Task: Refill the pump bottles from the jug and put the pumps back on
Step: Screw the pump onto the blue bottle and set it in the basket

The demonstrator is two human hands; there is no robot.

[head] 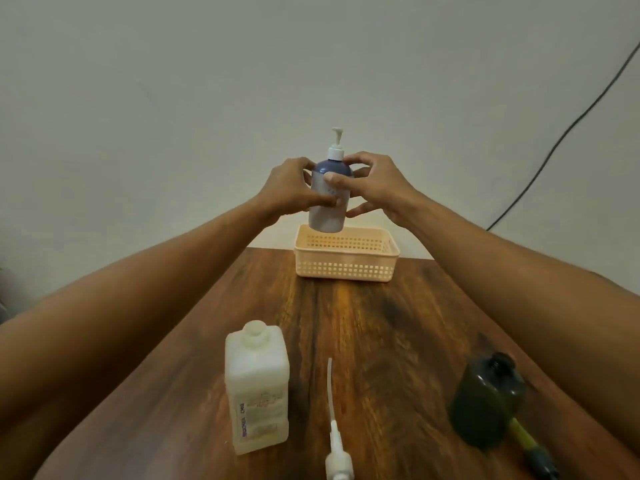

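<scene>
Both hands, left (289, 188) and right (372, 187), have a closed grip on the pump bottle (329, 199), held above the far basket (346, 268) on the bench (381, 341)

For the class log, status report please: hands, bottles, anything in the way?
Left hand and right hand hold blue pump bottle above basket. White bottle and dark bottle open, loose pump on table. Nothing blocking.

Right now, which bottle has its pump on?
The blue-grey bottle, held in both hands above the basket, with a white pump screwed on top. The white bottle and the dark bottle stand open-necked on the table.
</scene>
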